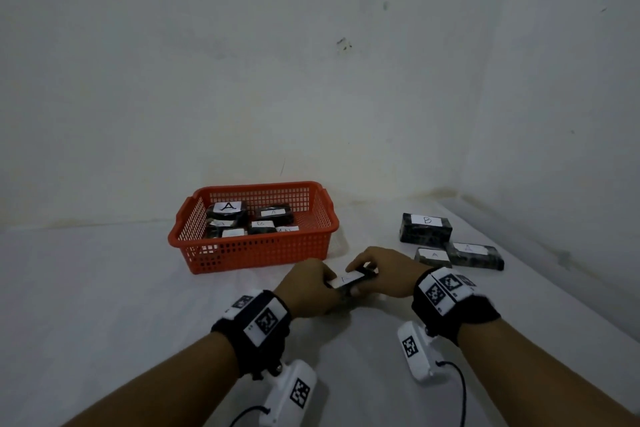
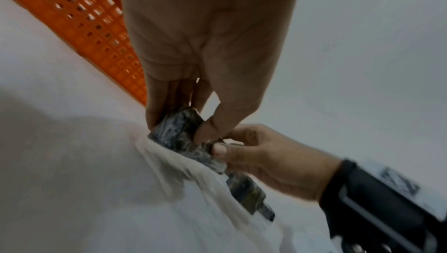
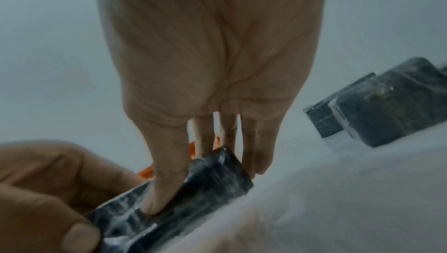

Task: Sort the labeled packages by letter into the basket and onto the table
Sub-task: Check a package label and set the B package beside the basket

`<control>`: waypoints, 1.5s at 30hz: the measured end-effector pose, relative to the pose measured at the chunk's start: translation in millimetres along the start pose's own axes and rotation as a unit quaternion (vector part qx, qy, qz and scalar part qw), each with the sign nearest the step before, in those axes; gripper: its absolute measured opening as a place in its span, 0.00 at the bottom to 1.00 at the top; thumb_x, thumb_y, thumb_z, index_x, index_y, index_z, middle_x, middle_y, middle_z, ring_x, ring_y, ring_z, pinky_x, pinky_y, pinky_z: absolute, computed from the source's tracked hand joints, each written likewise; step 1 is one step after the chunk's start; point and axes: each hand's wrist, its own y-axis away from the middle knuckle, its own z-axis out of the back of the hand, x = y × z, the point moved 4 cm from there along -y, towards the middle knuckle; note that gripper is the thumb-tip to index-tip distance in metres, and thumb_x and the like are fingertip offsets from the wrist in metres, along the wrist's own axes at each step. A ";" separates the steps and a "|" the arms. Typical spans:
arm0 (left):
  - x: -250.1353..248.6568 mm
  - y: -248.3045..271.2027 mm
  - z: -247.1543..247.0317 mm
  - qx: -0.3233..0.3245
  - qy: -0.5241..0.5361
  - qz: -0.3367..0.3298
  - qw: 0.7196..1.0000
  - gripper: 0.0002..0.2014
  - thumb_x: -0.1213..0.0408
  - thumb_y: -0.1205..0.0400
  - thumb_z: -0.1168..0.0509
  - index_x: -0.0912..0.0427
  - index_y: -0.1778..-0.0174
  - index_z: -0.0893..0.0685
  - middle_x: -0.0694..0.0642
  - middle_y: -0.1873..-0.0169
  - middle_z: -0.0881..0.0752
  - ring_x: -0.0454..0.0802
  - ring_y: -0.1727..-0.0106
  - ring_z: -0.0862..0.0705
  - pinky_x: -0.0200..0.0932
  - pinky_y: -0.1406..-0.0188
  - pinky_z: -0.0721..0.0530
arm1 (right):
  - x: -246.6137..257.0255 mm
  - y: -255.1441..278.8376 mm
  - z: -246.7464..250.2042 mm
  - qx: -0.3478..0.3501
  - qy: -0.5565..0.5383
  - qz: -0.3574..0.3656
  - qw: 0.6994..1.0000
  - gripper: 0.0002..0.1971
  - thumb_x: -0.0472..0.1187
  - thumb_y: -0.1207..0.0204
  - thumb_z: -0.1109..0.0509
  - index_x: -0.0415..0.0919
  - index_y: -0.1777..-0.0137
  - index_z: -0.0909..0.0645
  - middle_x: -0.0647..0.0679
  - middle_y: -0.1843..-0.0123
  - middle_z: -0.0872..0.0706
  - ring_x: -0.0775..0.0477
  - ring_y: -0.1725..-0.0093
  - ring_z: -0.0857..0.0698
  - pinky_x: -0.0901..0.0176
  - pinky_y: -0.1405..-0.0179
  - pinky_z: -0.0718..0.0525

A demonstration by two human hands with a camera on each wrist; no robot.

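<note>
A dark wrapped package with a white label (image 1: 349, 279) sits low over the white cloth, just in front of the orange basket (image 1: 207, 253). Both hands hold it. My left hand (image 1: 327, 284) pinches its left end between thumb and fingers (image 2: 154, 115). My right hand (image 1: 362, 269) grips its right end, thumb on the near side (image 3: 164, 190) and fingers over the far side. The letter on its label is too blurred to read. In the left wrist view the package (image 2: 174, 131) touches the wrinkled cloth.
Inside the basket lie several dark packages labelled A and B. To the right on the table rest a B package (image 1: 426, 229) and two A packages (image 1: 433, 256) (image 1: 476, 255). A white wall rises close behind. The table's edge runs along the right.
</note>
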 end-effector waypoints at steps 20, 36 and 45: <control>111.8 38.2 119.1 -0.205 0.397 -0.057 0.893 0.13 0.67 0.15 0.33 0.63 0.35 0.12 0.60 0.43 0.07 0.55 0.43 0.08 0.46 0.47 0.11 | 122.0 -71.1 -30.4 -0.175 -0.561 0.096 0.803 0.09 0.36 0.26 0.17 0.37 0.47 0.07 0.38 0.46 0.04 0.37 0.43 0.06 0.44 0.38 0.09; 135.3 40.8 105.0 -0.235 0.435 -0.053 0.868 0.10 0.70 0.15 0.33 0.69 0.41 0.13 0.59 0.49 0.06 0.57 0.46 0.06 0.45 0.49 0.07 | 110.5 -74.5 -51.0 -0.105 -0.574 0.100 0.806 0.14 0.36 0.21 0.23 0.28 0.39 0.13 0.37 0.43 0.05 0.37 0.40 0.06 0.49 0.39 0.09; 130.1 43.3 89.0 -0.227 0.414 -0.072 0.878 0.10 0.67 0.16 0.32 0.63 0.40 0.11 0.56 0.48 0.06 0.53 0.46 0.06 0.48 0.47 0.08 | 115.7 -67.4 -59.4 -0.129 -0.538 0.126 0.823 0.15 0.34 0.28 0.17 0.30 0.42 0.11 0.35 0.46 0.05 0.38 0.47 0.05 0.50 0.47 0.06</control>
